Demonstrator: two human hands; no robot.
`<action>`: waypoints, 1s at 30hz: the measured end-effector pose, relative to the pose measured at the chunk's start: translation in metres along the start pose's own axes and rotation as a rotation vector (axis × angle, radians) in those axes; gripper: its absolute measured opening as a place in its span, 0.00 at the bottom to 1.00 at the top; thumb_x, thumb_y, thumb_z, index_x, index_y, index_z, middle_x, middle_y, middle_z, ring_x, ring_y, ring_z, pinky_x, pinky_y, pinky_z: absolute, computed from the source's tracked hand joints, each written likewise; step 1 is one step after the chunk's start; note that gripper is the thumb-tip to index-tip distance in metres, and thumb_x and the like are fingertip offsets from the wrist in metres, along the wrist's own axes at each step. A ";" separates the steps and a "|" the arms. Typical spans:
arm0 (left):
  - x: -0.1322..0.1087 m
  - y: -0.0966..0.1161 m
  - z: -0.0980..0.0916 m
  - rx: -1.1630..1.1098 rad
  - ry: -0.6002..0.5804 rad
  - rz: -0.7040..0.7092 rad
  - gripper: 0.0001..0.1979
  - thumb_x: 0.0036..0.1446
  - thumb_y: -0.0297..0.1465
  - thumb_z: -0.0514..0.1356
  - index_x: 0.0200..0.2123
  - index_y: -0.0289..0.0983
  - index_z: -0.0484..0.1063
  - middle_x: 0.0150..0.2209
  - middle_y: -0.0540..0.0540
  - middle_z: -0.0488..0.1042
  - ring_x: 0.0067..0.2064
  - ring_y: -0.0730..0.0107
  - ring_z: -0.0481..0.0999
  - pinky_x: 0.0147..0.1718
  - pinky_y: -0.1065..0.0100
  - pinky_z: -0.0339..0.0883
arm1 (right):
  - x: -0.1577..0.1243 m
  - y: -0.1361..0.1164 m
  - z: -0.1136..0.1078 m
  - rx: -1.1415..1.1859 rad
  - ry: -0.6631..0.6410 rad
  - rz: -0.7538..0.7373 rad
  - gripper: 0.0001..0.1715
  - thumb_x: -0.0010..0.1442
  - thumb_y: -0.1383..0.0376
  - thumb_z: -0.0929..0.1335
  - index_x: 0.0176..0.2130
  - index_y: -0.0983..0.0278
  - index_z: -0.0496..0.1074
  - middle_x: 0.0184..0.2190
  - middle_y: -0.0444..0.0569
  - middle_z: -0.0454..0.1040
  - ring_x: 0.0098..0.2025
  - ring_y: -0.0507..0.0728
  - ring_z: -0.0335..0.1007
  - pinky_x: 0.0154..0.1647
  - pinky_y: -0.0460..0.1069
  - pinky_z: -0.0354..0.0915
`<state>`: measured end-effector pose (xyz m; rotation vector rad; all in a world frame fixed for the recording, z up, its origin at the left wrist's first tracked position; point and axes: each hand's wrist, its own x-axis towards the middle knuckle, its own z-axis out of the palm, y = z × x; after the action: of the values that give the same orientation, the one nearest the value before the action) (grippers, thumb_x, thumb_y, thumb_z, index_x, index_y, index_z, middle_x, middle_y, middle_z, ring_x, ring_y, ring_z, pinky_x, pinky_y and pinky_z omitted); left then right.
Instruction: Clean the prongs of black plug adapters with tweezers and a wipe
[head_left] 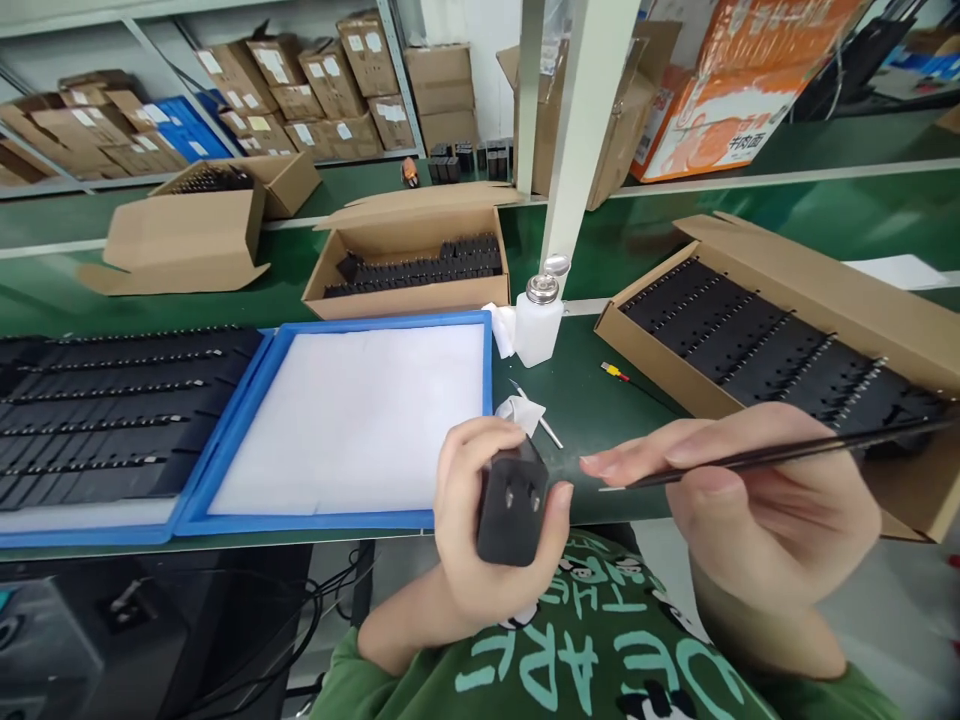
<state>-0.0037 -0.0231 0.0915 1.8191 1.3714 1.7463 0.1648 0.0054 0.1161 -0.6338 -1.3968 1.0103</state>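
My left hand (480, 540) is wrapped round a black power adapter (514, 503), whose two metal prongs face up toward the camera. To its right, my right hand (765, 500) pinches a thin dark tool (780, 455) with a pale tip, like tweezers or a pen. That tip points left at the adapter and stays apart from it. Behind the adapter, a crumpled white wipe (520, 412) and a slim white-handled tool (550, 430) lie on the green table (592, 400).
A blue-rimmed tray (487, 370) with a white lining sits left of centre, beside a tray of black adapters (97, 420). A white bottle (538, 322) stands behind. Open cartons (405, 300) (660, 370) hold black parts. A white post (581, 130) rises at the back.
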 end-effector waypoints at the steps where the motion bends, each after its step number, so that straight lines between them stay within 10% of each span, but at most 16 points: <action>1: -0.001 -0.001 0.000 0.001 -0.006 -0.022 0.21 0.53 0.24 0.66 0.50 0.38 0.67 0.44 0.41 0.69 0.46 0.61 0.71 0.43 0.58 0.75 | 0.002 0.000 0.002 -0.003 0.013 -0.036 0.10 0.67 0.67 0.69 0.47 0.54 0.74 0.35 0.46 0.80 0.36 0.60 0.81 0.40 0.58 0.82; 30: 0.000 0.007 -0.003 0.001 -0.092 0.078 0.22 0.53 0.25 0.67 0.50 0.33 0.64 0.45 0.40 0.66 0.50 0.63 0.70 0.45 0.65 0.72 | 0.006 0.001 0.008 0.170 -0.129 -0.172 0.10 0.68 0.69 0.67 0.50 0.63 0.71 0.36 0.49 0.80 0.42 0.60 0.82 0.45 0.57 0.81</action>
<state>-0.0029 -0.0276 0.0979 1.9530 1.2827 1.6763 0.1558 0.0097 0.1190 -0.3229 -1.4332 1.0327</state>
